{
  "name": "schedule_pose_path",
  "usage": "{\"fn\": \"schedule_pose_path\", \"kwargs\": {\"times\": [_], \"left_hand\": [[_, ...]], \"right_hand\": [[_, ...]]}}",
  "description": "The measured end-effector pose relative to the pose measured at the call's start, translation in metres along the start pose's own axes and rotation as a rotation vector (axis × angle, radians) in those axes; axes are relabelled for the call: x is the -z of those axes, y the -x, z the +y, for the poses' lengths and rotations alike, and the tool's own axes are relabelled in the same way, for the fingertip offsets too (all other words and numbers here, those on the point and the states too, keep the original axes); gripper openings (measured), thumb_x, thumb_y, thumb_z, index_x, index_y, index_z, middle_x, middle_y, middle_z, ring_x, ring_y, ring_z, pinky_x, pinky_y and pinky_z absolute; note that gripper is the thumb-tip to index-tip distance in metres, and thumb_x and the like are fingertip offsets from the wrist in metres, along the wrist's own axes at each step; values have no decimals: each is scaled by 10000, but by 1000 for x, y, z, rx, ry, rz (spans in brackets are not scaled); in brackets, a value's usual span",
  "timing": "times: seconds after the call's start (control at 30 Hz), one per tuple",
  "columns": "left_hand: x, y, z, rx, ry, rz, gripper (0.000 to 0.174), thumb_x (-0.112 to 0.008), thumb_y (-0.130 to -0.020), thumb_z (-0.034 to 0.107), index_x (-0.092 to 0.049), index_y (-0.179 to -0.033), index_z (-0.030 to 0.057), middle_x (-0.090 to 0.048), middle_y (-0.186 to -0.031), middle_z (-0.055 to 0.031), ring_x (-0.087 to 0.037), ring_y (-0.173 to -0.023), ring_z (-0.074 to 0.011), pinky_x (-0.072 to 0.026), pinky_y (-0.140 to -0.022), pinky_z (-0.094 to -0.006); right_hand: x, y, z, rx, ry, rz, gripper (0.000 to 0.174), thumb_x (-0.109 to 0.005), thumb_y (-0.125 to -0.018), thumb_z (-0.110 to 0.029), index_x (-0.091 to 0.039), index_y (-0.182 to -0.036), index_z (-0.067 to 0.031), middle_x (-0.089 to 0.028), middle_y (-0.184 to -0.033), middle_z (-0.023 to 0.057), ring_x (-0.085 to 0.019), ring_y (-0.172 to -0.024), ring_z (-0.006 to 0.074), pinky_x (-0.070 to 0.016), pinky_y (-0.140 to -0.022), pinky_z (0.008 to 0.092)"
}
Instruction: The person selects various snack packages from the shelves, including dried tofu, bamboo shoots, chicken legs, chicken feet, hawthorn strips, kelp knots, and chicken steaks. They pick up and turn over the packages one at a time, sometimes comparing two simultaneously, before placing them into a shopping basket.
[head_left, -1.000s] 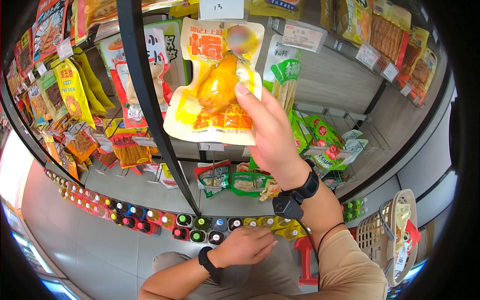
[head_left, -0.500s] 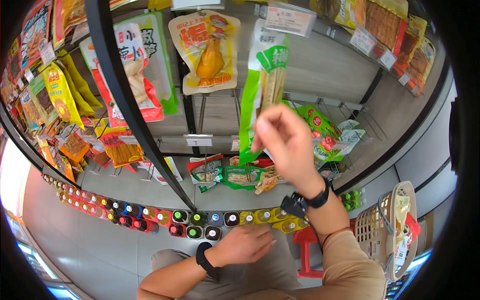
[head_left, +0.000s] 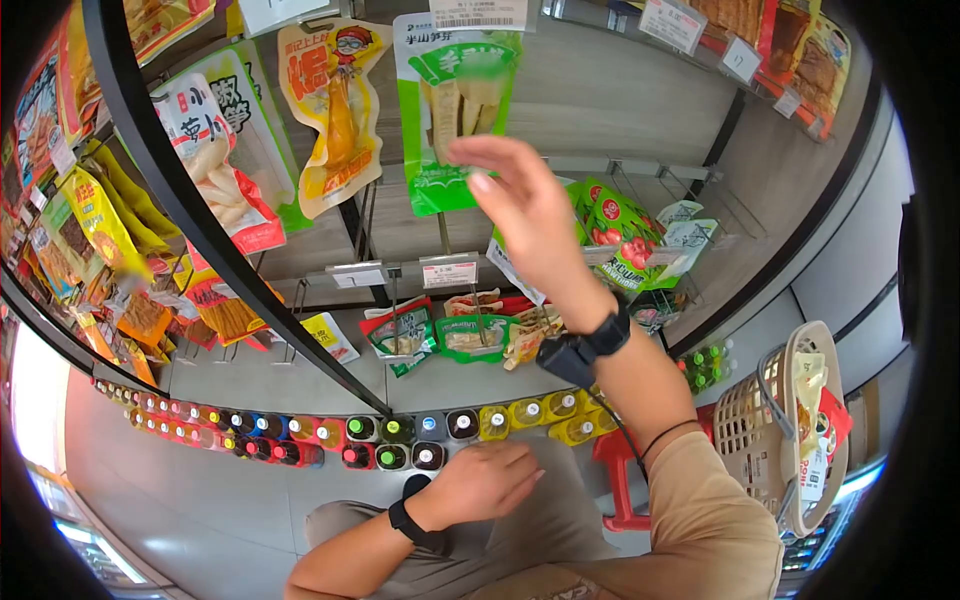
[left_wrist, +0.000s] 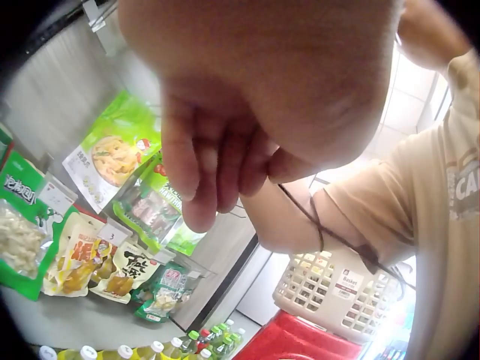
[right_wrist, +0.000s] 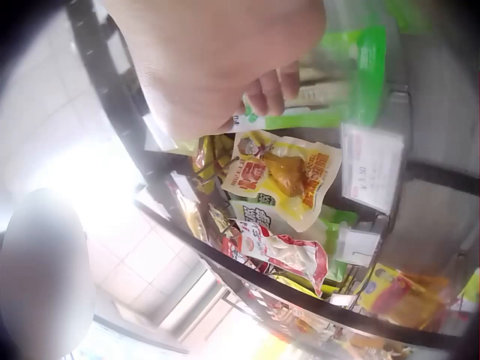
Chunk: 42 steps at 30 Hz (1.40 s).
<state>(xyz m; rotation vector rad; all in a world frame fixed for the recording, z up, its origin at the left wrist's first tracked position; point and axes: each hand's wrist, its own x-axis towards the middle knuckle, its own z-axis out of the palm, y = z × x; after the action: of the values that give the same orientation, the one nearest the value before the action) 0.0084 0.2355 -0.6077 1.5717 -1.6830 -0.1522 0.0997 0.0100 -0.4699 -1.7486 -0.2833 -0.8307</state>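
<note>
My right hand [head_left: 540, 225] is raised at the rack, fingers loosely extended and overlapping the lower right part of a green packet [head_left: 432, 185] of bamboo shoots. That packet hangs upright from a hook under a price tag. In the right wrist view its green edge [right_wrist: 367, 79] shows beyond my fingertips. Left of it hangs a yellow packet [head_left: 340, 125] with a chicken leg pictured on it. Low down, over my lap, my left hand [head_left: 482, 487] hangs with its fingers relaxed and nothing held.
A black rack post [head_left: 185, 190] slants down at the left, with more snack packets around it. Rows of bottles [head_left: 493, 422] line the floor below. At the right, a beige basket [head_left: 735, 470] with packets inside stands over a red stool [head_left: 622, 480].
My right hand first held the yellow chicken-leg packet, then let it go, leaving it hanging. Now the hand is at the green bamboo-shoot packet, which has turned face-on. My left hand stays put.
</note>
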Motion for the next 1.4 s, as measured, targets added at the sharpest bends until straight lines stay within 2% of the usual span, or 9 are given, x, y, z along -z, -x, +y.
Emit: {"fn": "schedule_pose_path", "kwargs": {"times": [0.07, 0.2, 0.37, 0.63, 0.7, 0.8, 1.03, 1.17, 1.4], "left_hand": [[-3, 3, -4, -4, -5, -21, 161, -720, -947, 189, -641, -885, 63, -618, -865, -105, -664, -776, -309, -557, -665, -402], [-7, 2, -1, 48, -54, -29, 256, -721, -947, 206, -665, -1144, 52, -662, -1077, -122, -710, -862, -311, -598, -730, -386], [-13, -3, -6, 63, -63, -49, 451, -717, -951, 210, -585, -1341, 27, -638, -1238, -162, -725, -925, -332, -611, -762, -394], [-29, -16, 1, 182, 49, -135, 508, -705, -968, 193, -521, -1405, 11, -621, -1286, -184, -738, -945, -312, -610, -775, -412], [-33, -18, -4, 188, 90, -131, 545, -675, -979, 216, -470, -1444, 19, -601, -1308, -218, -719, -915, -405, -602, -757, -478], [-32, -21, -1, 214, 82, -92, 537, -699, -974, 181, -489, -1437, 9, -607, -1303, -188, -743, -963, -296, -607, -785, -433], [-19, -2, 5, 266, 45, -127, 545, -696, -971, 177, -480, -1440, 0, -587, -1325, -192, -728, -1015, -311, -605, -809, -424], [-8, 8, 6, 273, 53, -56, 537, -700, -962, 173, -493, -1425, -5, -567, -1355, -194, -695, -1083, -363, -599, -858, -428], [0, 20, 2, 285, 35, -8, 505, -697, -966, 183, -510, -1394, -9, -556, -1364, -198, -666, -1131, -399, -590, -892, -438]], "right_hand": [[7, 39, -11, 123, -4, 97, 261, -568, -1070, -91, -589, -1316, -6, -677, -1255, 125, -649, -1184, 205, -508, -1037, 370], [28, 147, 16, -27, 209, -191, 289, -600, -1049, -78, -572, -1331, -22, -695, -1160, 103, -683, -1067, 183, -553, -907, 329], [64, 252, 102, -597, 151, 106, 434, -691, -1008, -81, -537, -1410, -25, -686, -1206, 93, -676, -1095, 153, -559, -890, 307], [105, 178, 151, -416, 526, 270, 606, -738, -974, -132, -434, -1482, -1, -514, -1447, 193, -557, -1366, 300, -578, -983, 392], [106, 167, 159, -464, 646, 266, 671, -767, -952, -156, -410, -1492, 22, -439, -1505, 224, -530, -1394, 341, -591, -980, 418], [108, 164, 187, -450, 647, 325, 619, -745, -970, -195, -447, -1464, 31, -512, -1439, 237, -544, -1364, 371, -543, -1027, 450], [128, 137, 226, -266, 691, 318, 590, -688, -1009, -265, -489, -1441, 85, -567, -1432, 301, -505, -1384, 427, -387, -1160, 475], [114, 115, 208, -303, 284, 432, 661, -769, -991, -254, -426, -1497, -2, -608, -1395, 134, -576, -1263, 225, -432, -1102, 377], [127, 98, 219, -423, 255, 402, 770, -816, -956, -305, -402, -1540, -22, -600, -1428, 118, -566, -1294, 218, -415, -1125, 375]]}}
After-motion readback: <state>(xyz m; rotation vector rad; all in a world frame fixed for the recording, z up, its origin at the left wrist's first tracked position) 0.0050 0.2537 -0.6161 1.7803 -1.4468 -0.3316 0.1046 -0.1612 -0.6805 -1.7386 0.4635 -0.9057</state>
